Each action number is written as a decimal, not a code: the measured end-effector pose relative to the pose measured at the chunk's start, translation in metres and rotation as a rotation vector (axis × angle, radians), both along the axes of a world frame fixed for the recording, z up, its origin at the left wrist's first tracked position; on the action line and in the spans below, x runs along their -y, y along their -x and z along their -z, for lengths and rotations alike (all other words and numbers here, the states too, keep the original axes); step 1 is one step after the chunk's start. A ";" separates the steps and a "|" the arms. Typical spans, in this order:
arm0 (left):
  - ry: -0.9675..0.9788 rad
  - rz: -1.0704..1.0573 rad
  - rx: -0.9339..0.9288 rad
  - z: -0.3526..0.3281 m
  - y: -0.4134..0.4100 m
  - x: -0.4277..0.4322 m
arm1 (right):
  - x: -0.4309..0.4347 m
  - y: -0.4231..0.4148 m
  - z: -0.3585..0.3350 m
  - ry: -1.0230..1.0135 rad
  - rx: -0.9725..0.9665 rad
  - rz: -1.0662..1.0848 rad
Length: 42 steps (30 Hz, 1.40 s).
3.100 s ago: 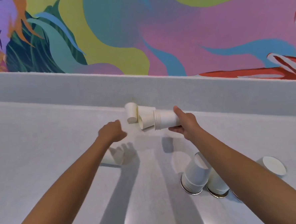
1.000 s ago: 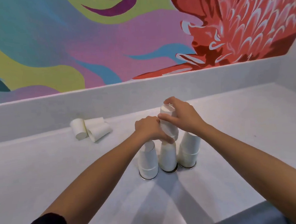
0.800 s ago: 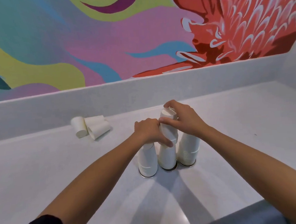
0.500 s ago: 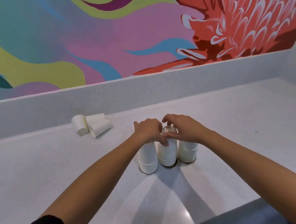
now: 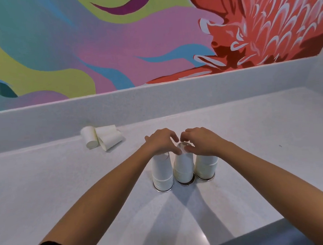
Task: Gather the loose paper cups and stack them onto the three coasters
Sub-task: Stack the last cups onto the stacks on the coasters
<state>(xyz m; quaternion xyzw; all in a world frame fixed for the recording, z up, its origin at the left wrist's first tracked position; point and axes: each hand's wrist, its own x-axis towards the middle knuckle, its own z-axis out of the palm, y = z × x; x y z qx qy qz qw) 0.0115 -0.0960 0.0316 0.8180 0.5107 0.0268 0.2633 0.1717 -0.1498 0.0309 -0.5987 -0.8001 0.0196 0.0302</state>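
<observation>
Three stacks of upside-down white paper cups stand side by side on round coasters: the left stack [image 5: 162, 174], the middle stack [image 5: 184, 168] and the right stack [image 5: 206, 167]. Only the coasters' rims show, such as the left coaster [image 5: 162, 190]. My left hand [image 5: 161, 141] lies over the top of the left stack, its fingertips touching the top of the middle stack. My right hand [image 5: 201, 140] pinches the middle stack's top cup from the right and hides the top of the right stack. Three loose cups [image 5: 103, 138] lie on their sides at the back left.
The pale counter [image 5: 252, 135] ends at a low backsplash [image 5: 174, 100] under a colourful mural. A side wall closes the right end. The counter's front edge [image 5: 276, 227] runs across the lower right.
The cups in my right hand came down onto the middle stack and were pressed flush. Both hands sank with them and now sit at the stack tops.
</observation>
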 end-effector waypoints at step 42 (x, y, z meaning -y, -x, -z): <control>0.685 -0.879 1.093 0.078 0.148 -0.141 | -0.211 0.147 0.054 0.415 -0.824 0.326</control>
